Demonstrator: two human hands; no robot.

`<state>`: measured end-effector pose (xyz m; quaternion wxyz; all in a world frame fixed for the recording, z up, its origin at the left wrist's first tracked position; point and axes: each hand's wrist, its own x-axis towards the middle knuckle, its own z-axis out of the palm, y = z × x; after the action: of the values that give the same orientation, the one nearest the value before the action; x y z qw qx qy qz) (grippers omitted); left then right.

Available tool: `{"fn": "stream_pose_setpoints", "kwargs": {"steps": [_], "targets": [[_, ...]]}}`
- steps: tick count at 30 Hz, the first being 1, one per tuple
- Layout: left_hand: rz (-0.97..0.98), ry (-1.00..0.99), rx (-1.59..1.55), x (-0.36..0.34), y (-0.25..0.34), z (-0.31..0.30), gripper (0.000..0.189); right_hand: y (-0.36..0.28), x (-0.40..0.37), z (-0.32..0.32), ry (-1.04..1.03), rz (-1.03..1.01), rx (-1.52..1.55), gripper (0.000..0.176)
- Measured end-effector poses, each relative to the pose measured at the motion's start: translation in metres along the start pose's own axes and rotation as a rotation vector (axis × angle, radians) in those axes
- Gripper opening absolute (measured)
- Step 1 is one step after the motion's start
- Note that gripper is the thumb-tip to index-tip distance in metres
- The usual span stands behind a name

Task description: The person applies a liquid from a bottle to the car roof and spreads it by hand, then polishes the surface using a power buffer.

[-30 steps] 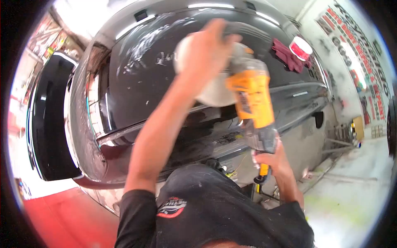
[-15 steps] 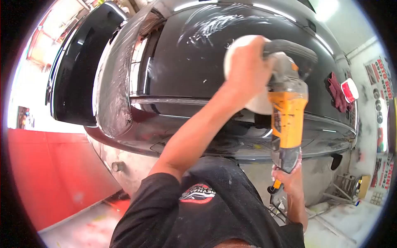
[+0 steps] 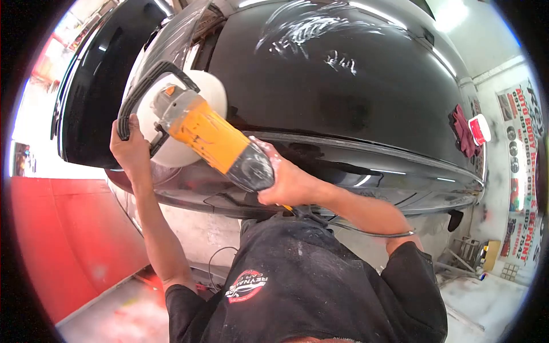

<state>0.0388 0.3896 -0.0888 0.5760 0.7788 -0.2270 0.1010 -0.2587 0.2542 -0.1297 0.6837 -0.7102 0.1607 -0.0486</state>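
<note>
My left hand [image 3: 132, 150] is wrapped round the black loop handle [image 3: 150, 86] at the head of an orange and grey power polisher [image 3: 209, 134]. My right hand [image 3: 280, 176] grips the dark rear end of its body. The polisher's white round pad [image 3: 214, 100] lies over the left end of a glossy black car roof [image 3: 343, 108], beside glass covered in clear plastic. White compound smears [image 3: 309, 28] streak the far part of the roof, and a smaller patch [image 3: 341, 61] sits nearer the middle.
A dark red cloth [image 3: 464, 131] and a white tub with a red label [image 3: 479, 129] rest at the roof's right end. A raised black car panel [image 3: 94, 97] stands at left, above a red panel [image 3: 74, 240]. The polisher's cord [image 3: 372, 233] runs past my right arm.
Both hands have swung the polisher from the roof's right-middle to its left end, turning its body from upright to slanted. A patch of white smears it covered now shows.
</note>
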Motion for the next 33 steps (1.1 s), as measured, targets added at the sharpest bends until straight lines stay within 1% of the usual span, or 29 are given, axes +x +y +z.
{"fn": "stream_pose_setpoints", "kwargs": {"steps": [1,5,8,9,10,11,12,13,14,16,19,20,21,22,23,24,25,27,29,30,31,33], "targets": [[-0.019,0.028,-0.001,0.004,-0.002,-0.005,0.021,-0.002,0.009,0.003,-0.032,0.021,-0.009,0.109],[-0.060,0.025,0.097,0.005,-0.002,-0.017,0.021,-0.004,0.016,0.007,-0.061,0.018,-0.023,0.109],[0.097,0.000,0.161,0.000,-0.002,-0.010,0.022,0.003,-0.006,0.003,0.000,-0.088,-0.047,0.110],[0.089,-0.018,0.157,-0.008,0.004,-0.001,0.023,0.003,-0.023,-0.006,-0.008,-0.025,0.023,0.111],[0.081,-0.040,0.149,-0.022,0.028,0.011,0.023,0.005,-0.041,-0.013,0.033,-0.020,0.019,0.112],[0.076,-0.064,0.140,-0.035,0.051,0.024,0.024,0.009,-0.059,-0.020,0.077,-0.017,0.017,0.112],[0.145,-0.081,0.125,-0.048,0.069,0.037,0.022,0.013,-0.079,-0.026,0.121,-0.015,0.015,0.113],[0.174,-0.116,0.079,-0.060,0.085,0.051,0.021,0.022,-0.099,-0.033,0.171,-0.010,-0.026,0.115],[0.203,-0.150,0.035,-0.071,0.101,0.067,0.020,0.025,-0.121,-0.037,0.239,0.010,0.050,0.114],[0.380,-0.201,0.013,-0.097,0.128,0.100,0.024,0.029,-0.167,-0.038,0.365,0.045,0.204,0.113],[0.292,-0.517,-0.179,-0.143,0.189,0.138,0.025,0.048,-0.232,-0.042,0.563,0.069,0.125,0.113],[0.262,-0.610,-0.210,-0.158,0.207,0.150,0.026,0.057,-0.254,-0.039,0.675,0.129,0.175,0.113],[0.217,-0.724,-0.141,-0.172,0.225,0.163,0.030,0.059,-0.274,-0.039,0.754,0.187,0.212,0.112],[0.285,-0.775,-0.269,-0.186,0.234,0.177,0.028,0.061,-0.295,-0.039,0.834,0.241,0.253,0.112],[0.343,-0.766,-0.300,-0.201,0.240,0.195,0.028,0.059,-0.311,-0.044,0.875,0.293,0.280,0.112],[0.400,-0.756,-0.327,-0.217,0.245,0.214,0.027,0.058,-0.325,-0.048,0.979,0.237,0.236,0.099],[0.358,-0.773,-0.399,-0.231,0.248,0.231,0.026,0.056,-0.337,-0.052,1.085,0.180,0.196,0.087],[0.277,-0.803,-0.509,-0.251,0.259,0.249,0.025,0.028,-0.361,-0.066,1.114,0.295,0.144,0.081],[0.210,-0.835,-0.551,-0.263,0.267,0.252,0.026,-0.007,-0.389,-0.078,1.072,0.382,0.190,0.088],[0.182,-0.858,-0.556,-0.267,0.268,0.246,0.027,-0.027,-0.393,-0.081,1.013,0.437,0.190,0.085],[0.165,-0.890,-0.623,-0.267,0.264,0.233,0.028,-0.036,-0.405,-0.086,0.960,0.477,0.168,0.087],[0.022,-0.934,-0.683,-0.258,0.256,0.197,0.027,-0.052,-0.411,-0.089,0.876,0.529,0.146,0.092]]}}
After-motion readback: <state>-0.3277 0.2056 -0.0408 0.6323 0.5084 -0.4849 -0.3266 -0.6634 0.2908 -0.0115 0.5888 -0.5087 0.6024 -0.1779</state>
